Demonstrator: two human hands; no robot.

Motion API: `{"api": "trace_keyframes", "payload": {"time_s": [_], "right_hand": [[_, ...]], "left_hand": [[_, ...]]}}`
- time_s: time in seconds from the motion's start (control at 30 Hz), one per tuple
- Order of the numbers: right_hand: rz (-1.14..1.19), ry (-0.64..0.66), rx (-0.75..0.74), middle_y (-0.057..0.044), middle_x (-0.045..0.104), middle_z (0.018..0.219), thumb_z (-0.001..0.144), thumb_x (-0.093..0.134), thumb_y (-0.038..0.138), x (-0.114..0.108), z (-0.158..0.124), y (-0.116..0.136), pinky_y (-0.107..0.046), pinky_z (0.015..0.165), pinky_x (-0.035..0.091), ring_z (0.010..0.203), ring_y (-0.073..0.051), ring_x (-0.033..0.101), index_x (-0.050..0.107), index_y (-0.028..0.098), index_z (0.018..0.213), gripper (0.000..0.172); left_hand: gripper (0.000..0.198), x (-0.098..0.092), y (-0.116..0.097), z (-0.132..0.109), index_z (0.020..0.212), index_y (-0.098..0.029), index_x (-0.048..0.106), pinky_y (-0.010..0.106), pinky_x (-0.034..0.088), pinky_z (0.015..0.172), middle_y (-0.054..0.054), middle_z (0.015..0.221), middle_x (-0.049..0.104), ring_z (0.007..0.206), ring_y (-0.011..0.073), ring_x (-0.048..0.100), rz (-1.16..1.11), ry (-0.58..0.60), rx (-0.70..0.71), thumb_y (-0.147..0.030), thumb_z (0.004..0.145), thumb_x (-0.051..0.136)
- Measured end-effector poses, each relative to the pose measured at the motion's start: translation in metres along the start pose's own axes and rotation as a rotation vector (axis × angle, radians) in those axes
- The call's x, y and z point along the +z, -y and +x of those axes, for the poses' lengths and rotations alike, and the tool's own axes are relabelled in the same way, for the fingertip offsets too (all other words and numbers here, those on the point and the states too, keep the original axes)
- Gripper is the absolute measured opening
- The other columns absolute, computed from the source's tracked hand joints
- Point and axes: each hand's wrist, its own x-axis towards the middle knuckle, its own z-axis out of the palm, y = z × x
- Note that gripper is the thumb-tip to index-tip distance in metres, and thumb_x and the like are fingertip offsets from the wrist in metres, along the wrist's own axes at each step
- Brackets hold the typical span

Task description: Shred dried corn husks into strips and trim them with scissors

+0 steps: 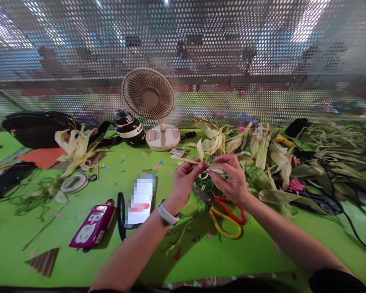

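Observation:
My left hand (185, 179), a pale watch on its wrist, pinches a strip of corn husk (200, 150) between thumb and fingers above the green table. Close against it on the right, my right hand (230, 177) has thumb and fingertips drawn together at the same husk; a thin pale end hangs between the hands. Exactly where the right fingertips grip is too small to make out. Scissors (227, 219) with one red and one yellow handle lie just below my hands, their blades partly over green shreds. More dried husks (215, 140) are heaped behind and to the right.
A desk fan (152, 97) and a black bottle (129, 128) stand at the back before a perforated metal screen (232, 101). Left of my hands lie a phone (142, 199), a purple case (93, 226) and a tape roll (74, 183). Black cables (354, 232) run at the right.

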Motion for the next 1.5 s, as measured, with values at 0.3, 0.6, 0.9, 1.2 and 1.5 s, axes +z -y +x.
{"api": "trace_keyframes", "payload": {"time_s": [0.3, 0.6, 0.9, 1.2, 1.5], "right_hand": [[0.134, 0.131, 0.233, -0.002, 0.064, 0.08, 0.091, 0.051, 0.029, 0.004, 0.0, -0.004, -0.025, 0.069, 0.048, 0.074, -0.015, 0.061, 0.056, 0.021, 0.088, 0.01], [0.288, 0.171, 0.343, 0.001, 0.059, 0.069, 0.092, 0.049, 0.031, 0.006, -0.004, -0.004, -0.026, 0.06, 0.048, 0.06, -0.014, 0.059, 0.051, 0.021, 0.088, 0.011], [-0.025, 0.055, 0.136, -0.007, 0.062, 0.089, 0.091, 0.047, 0.027, 0.006, 0.0, -0.005, -0.034, 0.079, 0.048, 0.087, -0.02, 0.06, 0.053, 0.022, 0.088, 0.008], [0.04, 0.059, 0.315, 0.001, 0.057, 0.069, 0.092, 0.044, 0.031, 0.01, -0.004, -0.001, -0.026, 0.058, 0.043, 0.06, -0.015, 0.055, 0.043, 0.023, 0.085, 0.01], [0.347, 0.142, 0.456, 0.005, 0.05, 0.059, 0.094, 0.041, 0.035, 0.014, -0.006, -0.001, -0.025, 0.05, 0.044, 0.047, -0.013, 0.051, 0.04, 0.024, 0.084, 0.015]], "left_hand": [[0.026, -0.004, -0.005, 0.004, 0.076, -0.016, 0.073, 0.028, 0.05, 0.074, 0.001, 0.073, 0.073, 0.069, 0.0126, 0.063, 0.154, 0.083, 0.0, -0.029, 0.056, 0.083], [0.027, -0.007, -0.004, 0.006, 0.081, -0.016, 0.072, 0.029, 0.05, 0.073, 0.002, 0.074, 0.072, 0.07, 0.0137, 0.063, 0.282, 0.115, 0.05, -0.032, 0.061, 0.08], [0.023, -0.005, -0.006, 0.001, 0.083, -0.015, 0.07, 0.025, 0.047, 0.064, 0.001, 0.07, 0.067, 0.064, 0.0113, 0.058, 0.305, 0.102, 0.076, -0.031, 0.066, 0.075], [0.029, -0.003, -0.008, -0.004, 0.091, -0.016, 0.068, 0.027, 0.048, 0.072, 0.002, 0.078, 0.068, 0.074, 0.0135, 0.06, 0.303, 0.196, 0.04, -0.033, 0.068, 0.075], [0.026, -0.003, -0.005, -0.002, 0.09, -0.016, 0.065, 0.028, 0.05, 0.074, 0.002, 0.08, 0.067, 0.077, 0.0138, 0.06, 0.298, 0.221, 0.076, -0.032, 0.071, 0.072]]}}
